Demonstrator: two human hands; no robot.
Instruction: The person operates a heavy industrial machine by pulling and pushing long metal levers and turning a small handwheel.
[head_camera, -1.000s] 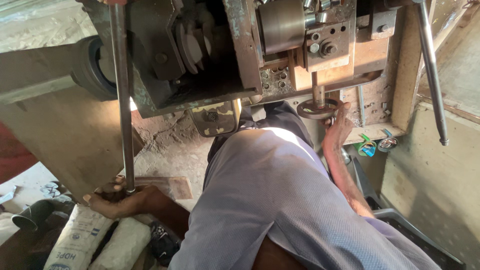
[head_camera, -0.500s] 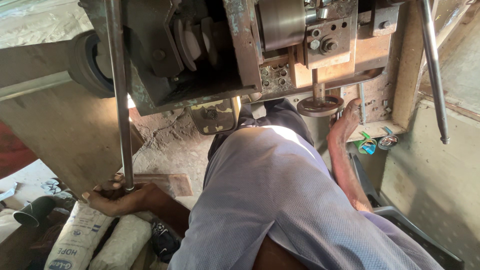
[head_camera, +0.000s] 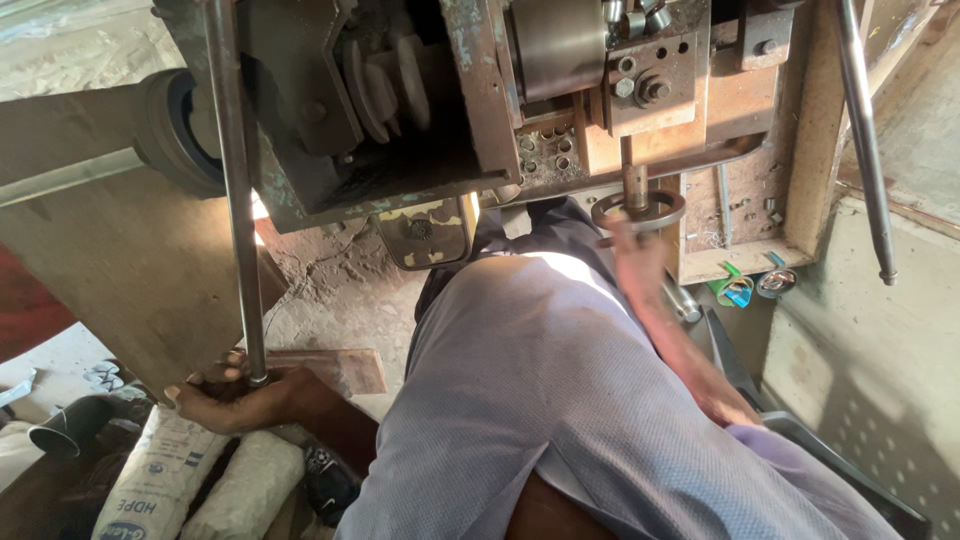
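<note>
Below, left hand (head_camera: 245, 397) gripped foot of long steel rod (head_camera: 232, 190), fingers wrapped tight. Right hand (head_camera: 632, 243), blurred, touched ring handle (head_camera: 638, 210) under machine (head_camera: 480, 90); grip unclear. Risk: rod slipping, fingers caught near pulley (head_camera: 385, 85).

**Both hands on the machine**

The left hand (head_camera: 240, 398) grips the lower end of a long steel rod (head_camera: 236, 200) near the floor. The right hand (head_camera: 637, 250), blurred, touches a round handwheel (head_camera: 640, 211) under the rusty machine (head_camera: 480, 90). White sacks (head_camera: 160, 480) lie below.
</note>
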